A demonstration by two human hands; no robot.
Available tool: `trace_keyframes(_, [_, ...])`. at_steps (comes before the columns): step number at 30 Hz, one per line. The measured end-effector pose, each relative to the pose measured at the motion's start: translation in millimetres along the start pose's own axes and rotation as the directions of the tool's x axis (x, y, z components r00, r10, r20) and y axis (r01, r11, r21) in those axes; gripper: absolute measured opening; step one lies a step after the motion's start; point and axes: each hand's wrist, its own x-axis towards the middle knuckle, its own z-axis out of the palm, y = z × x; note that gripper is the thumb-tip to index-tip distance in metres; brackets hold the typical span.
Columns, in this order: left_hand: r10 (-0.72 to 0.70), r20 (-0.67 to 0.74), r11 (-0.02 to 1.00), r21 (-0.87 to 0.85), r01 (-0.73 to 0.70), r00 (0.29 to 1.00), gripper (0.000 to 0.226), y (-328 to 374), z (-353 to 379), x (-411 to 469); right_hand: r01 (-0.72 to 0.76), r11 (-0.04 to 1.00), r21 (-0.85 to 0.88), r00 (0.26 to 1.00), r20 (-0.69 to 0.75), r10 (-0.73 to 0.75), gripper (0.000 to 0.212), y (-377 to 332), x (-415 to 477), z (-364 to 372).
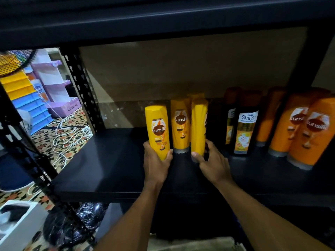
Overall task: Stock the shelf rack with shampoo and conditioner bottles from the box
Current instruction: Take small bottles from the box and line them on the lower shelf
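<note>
My left hand (157, 161) grips the lower end of a yellow Sunsilk bottle (157, 129), label facing me, held upright just above the black shelf board (112, 167). My right hand (211, 160) holds the base of a second yellow bottle (199, 126), turned edge-on and standing on the shelf. Between them stands another yellow Sunsilk bottle (180, 125), with more yellow bottles behind it. The box is not in view.
To the right stand black Safi Shayla bottles (245, 124) and several orange Sunsilk bottles (311, 131). A perforated black upright (82, 87) bounds the shelf on the left. An upper shelf (163, 19) hangs overhead. White cables (67, 134) lie on the patterned floor.
</note>
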Motion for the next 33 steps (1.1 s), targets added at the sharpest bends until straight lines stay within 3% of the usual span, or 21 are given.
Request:
trace_keyframes(9, [-0.023, -0.001, 1.000, -0.008, 0.023, 1.000, 0.061, -5, 5, 12, 0.038, 0.994, -0.102, 0.999, -0.025, -0.040, 0.068, -5, 3, 2])
trace_keyframes(13, [-0.066, -0.006, 0.998, -0.010, 0.066, 0.998, 0.072, -5, 10, 30, 0.055, 0.991, -0.120, 0.998, -0.017, -0.057, 0.068, -3, 3, 3])
trace_keyframes(21, [-0.094, 0.101, 0.995, 0.038, 0.090, 0.990, 0.054, -12, 22, 63, 0.068, 0.988, -0.142, 0.996, -0.043, -0.074, 0.065, 0, 7, 8])
trace_keyframes(33, [-0.110, 0.215, 0.976, 0.206, 0.065, 0.970, 0.057, -17, 24, 66, 0.045, 0.988, -0.144, 0.996, -0.064, -0.055, 0.065, 2, 9, 9])
